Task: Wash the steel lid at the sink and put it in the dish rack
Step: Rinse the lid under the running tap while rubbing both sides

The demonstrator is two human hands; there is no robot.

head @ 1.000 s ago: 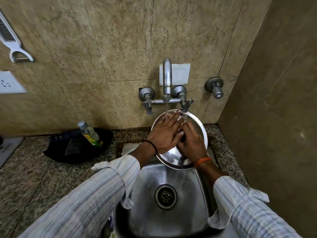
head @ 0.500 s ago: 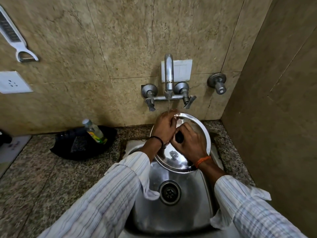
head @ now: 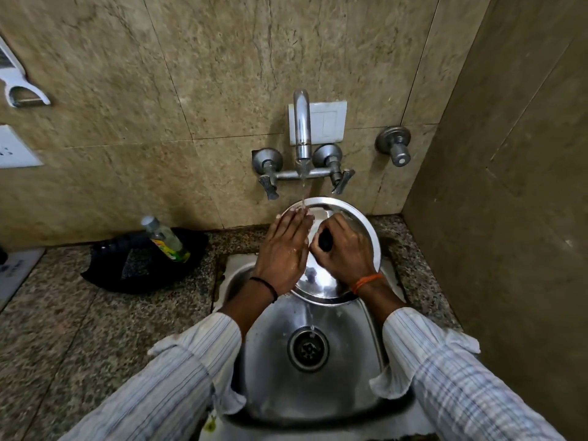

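The right hand (head: 345,249) is closed in a fist around the black knob (head: 325,239) at the centre of the steel lid (head: 321,286), thumb and fingers wrapped about it so that only a dark patch of the knob shows between them. The lid is held by that knob alone, tilted with its far edge raised toward the wall and its near edge lowest, over the back of the sink (head: 273,377). The left hand (head: 283,249) lies flat and open on the lid's left half, fingers together and extended, grasping nothing; its fingertips (head: 300,214) reach the far rim where the water lands. A thin stream of water (head: 303,189) falls from the tap (head: 301,125) onto those fingertips and the lid's upper edge. A trickle runs off the lid's near edge toward the drain (head: 308,349) directly below. Both wrists carry bands: a dark one on the left, an orange one on the right. Striped sleeves (head: 197,361) are pushed up the forearms. On the counter (head: 63,329) left of the sink, well apart from the lid, a bottle (head: 165,238) leans in a black dish (head: 133,268).
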